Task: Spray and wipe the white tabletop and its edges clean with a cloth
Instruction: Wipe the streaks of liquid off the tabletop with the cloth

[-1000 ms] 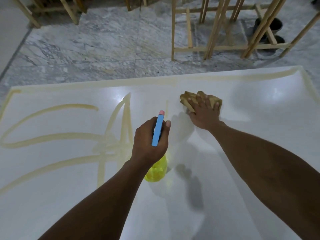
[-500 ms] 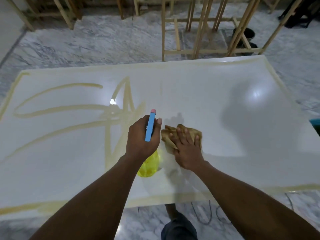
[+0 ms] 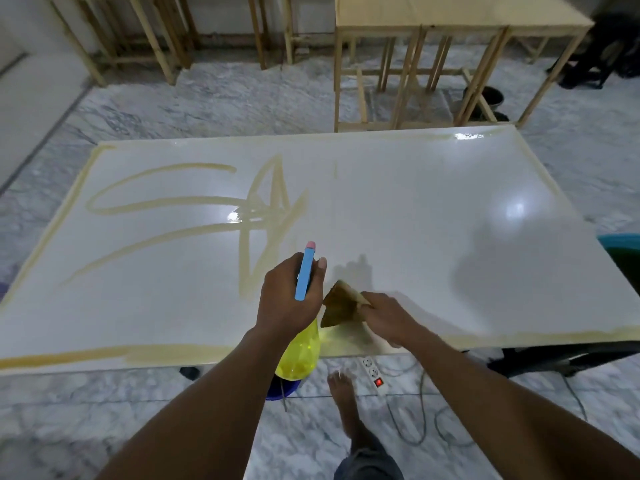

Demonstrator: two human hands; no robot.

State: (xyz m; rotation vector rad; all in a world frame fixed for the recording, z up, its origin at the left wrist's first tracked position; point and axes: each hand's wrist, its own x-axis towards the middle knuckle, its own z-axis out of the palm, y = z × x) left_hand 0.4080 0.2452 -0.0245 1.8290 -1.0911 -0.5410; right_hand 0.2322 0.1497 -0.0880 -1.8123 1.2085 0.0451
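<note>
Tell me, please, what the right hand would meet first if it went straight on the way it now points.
Most likely the left hand gripping the spray bottle: the right hand and its cloth point leftward at it, close by, though their heights may differ.

The tabletop [image 3: 415,209] fills the middle of the frame. At its lower edge, centre, the left hand [image 3: 287,299] holds a spray bottle [image 3: 301,355]. Just right of it, the right hand [image 3: 384,317] holds a cloth [image 3: 337,306]. A power strip [image 3: 373,372] lies on the floor below them. Wooden stands [image 3: 415,74] stand behind the table, upper right.
</note>
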